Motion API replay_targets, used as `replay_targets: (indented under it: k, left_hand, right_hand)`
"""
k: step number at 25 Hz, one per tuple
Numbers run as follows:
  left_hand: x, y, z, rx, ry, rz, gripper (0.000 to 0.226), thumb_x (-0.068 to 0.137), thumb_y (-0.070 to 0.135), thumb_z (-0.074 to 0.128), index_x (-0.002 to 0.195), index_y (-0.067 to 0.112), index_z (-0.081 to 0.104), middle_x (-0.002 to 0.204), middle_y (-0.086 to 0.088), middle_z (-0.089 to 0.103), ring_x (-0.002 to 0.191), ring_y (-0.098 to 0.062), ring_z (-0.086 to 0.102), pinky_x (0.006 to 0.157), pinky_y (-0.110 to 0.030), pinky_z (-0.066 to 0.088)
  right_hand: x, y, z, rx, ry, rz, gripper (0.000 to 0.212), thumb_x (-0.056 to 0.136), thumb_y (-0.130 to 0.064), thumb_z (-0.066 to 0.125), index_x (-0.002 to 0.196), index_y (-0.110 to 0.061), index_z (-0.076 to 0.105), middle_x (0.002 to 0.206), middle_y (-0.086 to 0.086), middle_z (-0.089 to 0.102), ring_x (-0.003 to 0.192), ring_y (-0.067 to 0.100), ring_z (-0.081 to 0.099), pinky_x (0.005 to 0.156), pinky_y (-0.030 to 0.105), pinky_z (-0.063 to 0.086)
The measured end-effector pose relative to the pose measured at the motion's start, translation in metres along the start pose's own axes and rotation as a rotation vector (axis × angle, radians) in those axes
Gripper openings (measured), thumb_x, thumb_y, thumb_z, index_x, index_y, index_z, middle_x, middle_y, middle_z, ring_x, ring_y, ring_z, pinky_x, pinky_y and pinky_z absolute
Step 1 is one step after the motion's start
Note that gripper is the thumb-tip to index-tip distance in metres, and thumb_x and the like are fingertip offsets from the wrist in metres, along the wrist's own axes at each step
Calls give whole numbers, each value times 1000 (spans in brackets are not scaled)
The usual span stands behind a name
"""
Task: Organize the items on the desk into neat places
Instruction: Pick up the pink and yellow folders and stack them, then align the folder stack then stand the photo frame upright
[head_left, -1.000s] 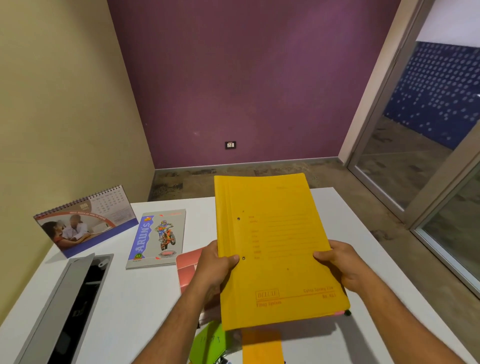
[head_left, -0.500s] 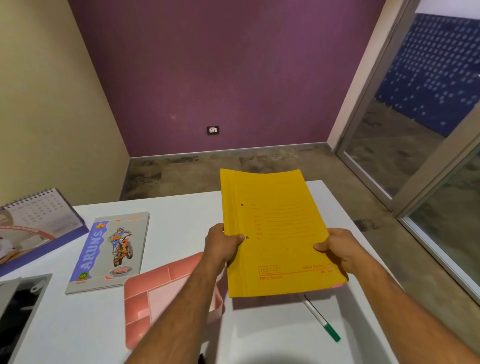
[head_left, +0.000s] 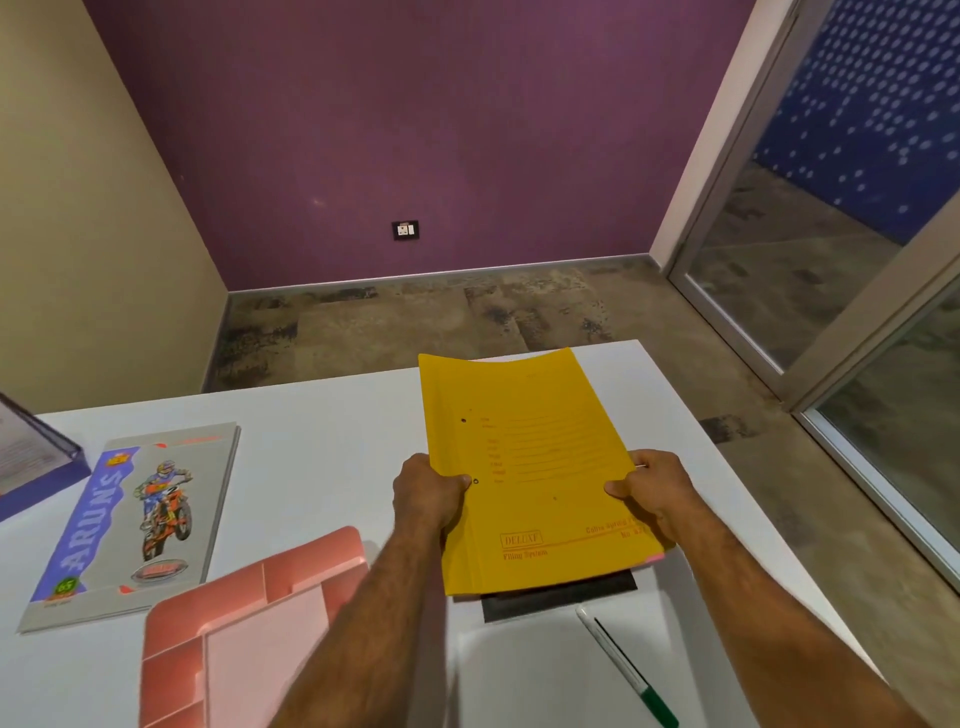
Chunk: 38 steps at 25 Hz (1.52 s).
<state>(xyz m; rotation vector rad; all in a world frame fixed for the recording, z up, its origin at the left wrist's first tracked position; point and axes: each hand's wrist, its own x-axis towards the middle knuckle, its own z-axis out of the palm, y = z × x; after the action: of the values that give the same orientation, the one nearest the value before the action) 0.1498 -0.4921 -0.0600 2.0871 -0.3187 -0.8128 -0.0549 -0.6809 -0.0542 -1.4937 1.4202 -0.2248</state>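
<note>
left hand (head_left: 427, 493): my fingers clamp the left long edge of the yellow card filing folder (head_left: 530, 467), thumb on top near the lower punch hole.
right hand (head_left: 655, 487): fingers wrap the right edge, thumb on the cover; both hands carry it.
folder position: over the right part of the white tabletop (head_left: 322, 452), near edge lowest and low over a dark flat sheet (head_left: 558, 597); I cannot tell if it touches.
progress: my read is early to midway. Folder is in hand, not yet set down.
left to do: green-capped white pen (head_left: 626, 670) lies loose at an angle near the front right; grey motocross-print notebook (head_left: 130, 519) lies askew on the left; pink moulded plastic tray (head_left: 249, 629) sits skewed with compartments that look empty.
already placed: purple desk calendar (head_left: 36, 457) at the left edge, only partly in view; can't judge it.
folder material: thin matte card, flexes; far edge bows up slightly. Red printed lines and a boxed label on the cover. A pink sliver shows at its near right corner, likely something inside.
tray: rigid, smooth, rounded corners, raised dividers.
notebook: glossy soft cover, thin.
tabletop: smooth, plain, matte white laminate by the look of it.
</note>
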Motion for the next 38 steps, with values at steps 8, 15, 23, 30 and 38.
replay_targets:
  k: [8, 15, 23, 30, 38]
  left_hand:
    - [16, -25, 17, 12, 45, -84, 45, 82, 30, 76, 119, 10, 58, 119, -14, 65, 105, -36, 62, 89, -44, 51]
    - [9, -32, 20, -165, 48, -156, 63, 82, 37, 75, 128, 9, 41, 121, -8, 57, 103, -32, 57, 90, -41, 48]
    - [-81, -46, 49, -275, 349, -69, 90, 78, 42, 77, 147, 20, 24, 151, -10, 28, 139, -36, 26, 111, -56, 26]
    - [-140, -81, 73, -454, 348, -266, 76, 77, 18, 81, 137, 9, 35, 136, -22, 48, 126, -38, 41, 104, -46, 33]
    - [-156, -68, 57, -586, 95, -369, 75, 85, 13, 73, 142, 14, 23, 133, -16, 57, 113, -31, 54, 94, -32, 36]
  right_hand:
    - [13, 37, 15, -83, 66, -23, 40, 75, -23, 83, 110, -13, 66, 105, 7, 68, 96, 29, 65, 89, 40, 52]
    - [-35, 70, 15, 47, 258, 67, 6, 67, -7, 58, 69, -1, 61, 83, 30, 58, 70, 41, 54, 64, 40, 48]
    - [-70, 100, 23, 29, 351, 121, 42, 85, -9, 58, 127, -13, 57, 124, 14, 62, 100, 31, 58, 89, 39, 48]
    - [-94, 96, 35, -7, 279, 79, 40, 80, -16, 49, 117, -9, 60, 117, 15, 65, 102, 34, 58, 91, 42, 45]
    - [-106, 97, 35, 26, 322, 73, 44, 81, -7, 58, 125, -12, 59, 126, 11, 63, 111, 34, 57, 100, 44, 45]
